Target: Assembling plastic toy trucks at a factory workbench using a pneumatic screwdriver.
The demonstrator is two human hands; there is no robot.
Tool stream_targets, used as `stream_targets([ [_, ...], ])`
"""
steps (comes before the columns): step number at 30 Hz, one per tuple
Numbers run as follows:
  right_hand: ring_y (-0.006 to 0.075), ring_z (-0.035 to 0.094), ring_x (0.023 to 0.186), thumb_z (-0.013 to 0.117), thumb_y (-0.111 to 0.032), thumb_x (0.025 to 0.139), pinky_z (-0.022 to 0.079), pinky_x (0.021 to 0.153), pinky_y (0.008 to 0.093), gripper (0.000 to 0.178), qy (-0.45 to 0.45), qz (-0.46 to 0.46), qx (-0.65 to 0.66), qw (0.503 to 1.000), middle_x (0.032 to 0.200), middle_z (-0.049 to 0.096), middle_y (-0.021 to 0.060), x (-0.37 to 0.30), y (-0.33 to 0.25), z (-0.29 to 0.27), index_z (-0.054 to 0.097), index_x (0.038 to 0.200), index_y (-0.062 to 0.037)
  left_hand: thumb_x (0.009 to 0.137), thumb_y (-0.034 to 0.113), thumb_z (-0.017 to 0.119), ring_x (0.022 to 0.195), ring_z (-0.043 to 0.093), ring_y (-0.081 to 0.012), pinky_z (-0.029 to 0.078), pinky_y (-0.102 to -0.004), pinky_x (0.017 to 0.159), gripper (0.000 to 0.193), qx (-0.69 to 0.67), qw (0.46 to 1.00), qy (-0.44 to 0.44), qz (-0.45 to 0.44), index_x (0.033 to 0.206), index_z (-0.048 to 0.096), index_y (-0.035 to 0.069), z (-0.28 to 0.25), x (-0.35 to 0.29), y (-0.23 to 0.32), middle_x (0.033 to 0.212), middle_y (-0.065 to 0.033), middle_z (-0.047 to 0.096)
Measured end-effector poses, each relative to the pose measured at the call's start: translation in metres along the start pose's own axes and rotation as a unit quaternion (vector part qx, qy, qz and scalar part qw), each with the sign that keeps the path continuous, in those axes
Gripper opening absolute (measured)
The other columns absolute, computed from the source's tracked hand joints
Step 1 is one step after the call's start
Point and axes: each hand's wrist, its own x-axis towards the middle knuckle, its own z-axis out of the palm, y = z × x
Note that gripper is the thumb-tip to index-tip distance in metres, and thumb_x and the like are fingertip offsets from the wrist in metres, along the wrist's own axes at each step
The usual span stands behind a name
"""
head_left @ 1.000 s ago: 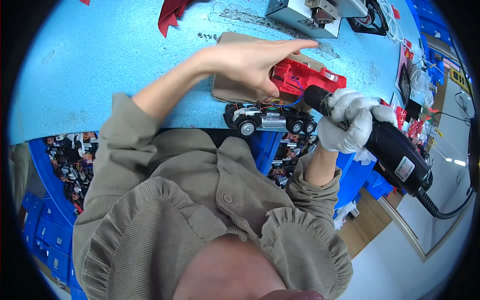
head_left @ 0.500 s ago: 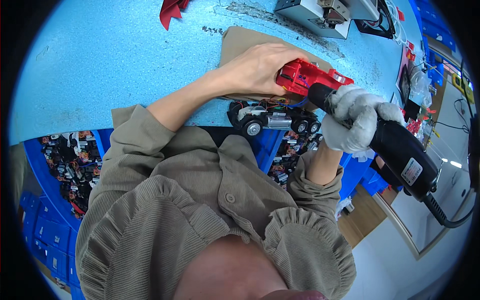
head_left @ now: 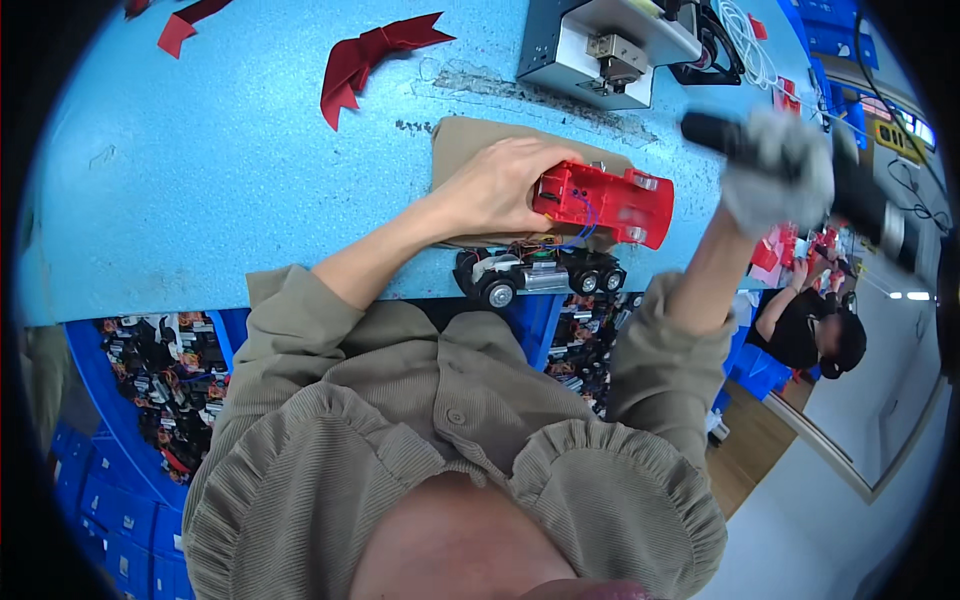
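A red plastic toy truck shell (head_left: pixel 605 205) lies open side up on a brown pad (head_left: pixel 462 140). My left hand (head_left: pixel 497 187), bare, grips its left end between thumb and fingers. Thin blue wires run from the shell to a black toy truck chassis (head_left: pixel 545 277) with silver-hubbed wheels, which rests just below at the table's near edge. My right hand (head_left: pixel 780 170), in a white glove, is wrapped round a black corded power tool (head_left: pixel 712 133). It is held up to the right of the shell, apart from it, and both are blurred by motion.
Dark red folded pieces (head_left: pixel 365 65) lie on the blue table (head_left: pixel 220 180). A grey metal machine (head_left: pixel 590 50) stands at the back. Blue bins (head_left: pixel 225 330) below the near edge hold many chassis parts. Another person (head_left: pixel 815 330) sits at the far right.
My right hand has lifted the power tool away from the shell, up and to the right. My left hand keeps its hold on the shell. The view has shifted, showing more of the table's far side.
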Motion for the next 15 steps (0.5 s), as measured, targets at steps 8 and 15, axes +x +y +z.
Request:
stream_targets([
  [8,0.0142,0.04,0.053,0.052,-0.021,0.08,0.036,0.057,0.0311,0.019,0.056,0.133,-0.03,0.989,0.058,0.039,0.0003,0.047,0.059,-0.016,0.048,0.069,-0.0066,0.059,0.014,0.071,0.097,0.056,-0.0315,0.044,-0.0387,0.086,0.057,-0.008,1.0,-0.012,-0.018,0.112,0.051,0.005,-0.002,-0.001,0.001,0.101,-0.0146,0.058],
  [15,0.0097,0.038,0.049,0.05,-0.016,0.081,0.034,0.051,0.0279,0.013,0.061,-0.018,0.065,0.996,0.06,0.036,-0.0024,-0.035,-0.018,0.02,0.052,0.091,-0.0066,0.059,0.013,0.071,0.096,0.056,-0.031,0.044,-0.0383,0.086,0.056,0.014,1.0,0.002,0.007,0.111,0.052,0.004,-0.003,0.003,0.001,0.102,-0.0142,0.058],
])
